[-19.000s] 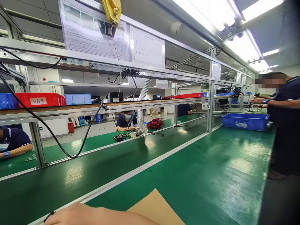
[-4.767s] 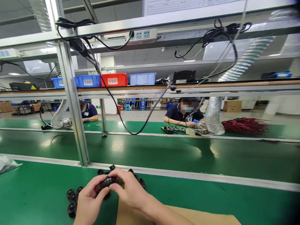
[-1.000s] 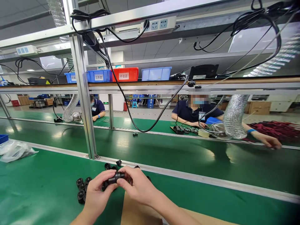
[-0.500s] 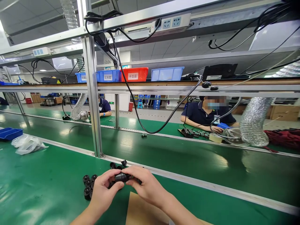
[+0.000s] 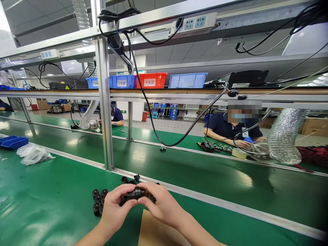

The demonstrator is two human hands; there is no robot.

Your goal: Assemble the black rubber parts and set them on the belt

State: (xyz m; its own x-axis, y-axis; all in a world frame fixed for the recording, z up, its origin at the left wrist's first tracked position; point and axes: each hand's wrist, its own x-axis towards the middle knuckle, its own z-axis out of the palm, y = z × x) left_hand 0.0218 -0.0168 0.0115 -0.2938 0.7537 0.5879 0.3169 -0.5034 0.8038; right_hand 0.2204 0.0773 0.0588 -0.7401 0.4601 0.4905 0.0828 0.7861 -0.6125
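Note:
Between my two hands, above the green bench top (image 5: 64,191), is a black cylindrical part (image 5: 135,193) with a stepped, narrower right end. My left hand (image 5: 116,201) grips its left side between thumb and fingers. From the other side, my right hand (image 5: 160,201) closes thumb and fingers around its right end. Several black round caps (image 5: 97,206) stand in a cluster left of my left hand. More black caps (image 5: 124,179) lie just beyond my hands, partly hidden by them. Brown cardboard (image 5: 156,229) lies under my right forearm.
A metal post (image 5: 105,112) rises behind the bench's back rail. Plastic bags (image 5: 34,153) and a blue tray (image 5: 15,142) lie at the left. A black cable (image 5: 164,145) hangs from the shelf, which holds a red bin (image 5: 151,80). A co-worker (image 5: 230,128) sits across the line.
The camera view has shifted slightly. My hands have turned the black part a little, and more of its stepped right end now shows between my fingers.

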